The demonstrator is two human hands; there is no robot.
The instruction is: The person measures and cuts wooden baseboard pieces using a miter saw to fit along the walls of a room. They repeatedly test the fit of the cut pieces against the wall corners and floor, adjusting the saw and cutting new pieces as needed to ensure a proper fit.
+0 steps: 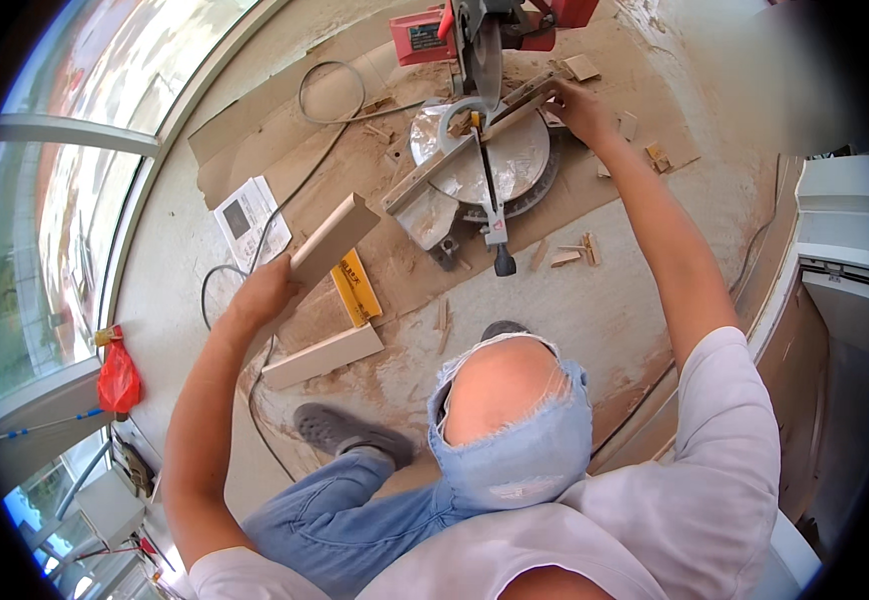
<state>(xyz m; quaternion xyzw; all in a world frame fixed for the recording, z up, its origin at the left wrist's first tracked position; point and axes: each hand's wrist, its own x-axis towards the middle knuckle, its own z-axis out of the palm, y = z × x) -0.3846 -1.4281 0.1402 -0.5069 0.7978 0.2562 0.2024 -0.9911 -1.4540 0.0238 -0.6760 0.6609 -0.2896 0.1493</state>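
Observation:
My left hand (265, 292) is wrapped round the lower end of a pale wooden board (335, 238), which is held up at a slant to the left of a miter saw. My right hand (585, 112) reaches to the right end of the saw's fence (527, 105), its fingers curled there; what they grip, if anything, cannot be made out. Above the round saw table (525, 158) hangs the raised blade (485, 62), under the red and black saw head (423, 38). A black-tipped handle (504, 258) juts out from the table's front.
Another pale board (323, 357) lies by my grey clog (350, 430), near a yellow packet (356, 287) and a printed sheet (253, 222). A dark cable (307, 190) loops over the dusty cardboard (255, 130). Wood offcuts (567, 257) are scattered about. Windows line the left; a red bag (120, 378) hangs there.

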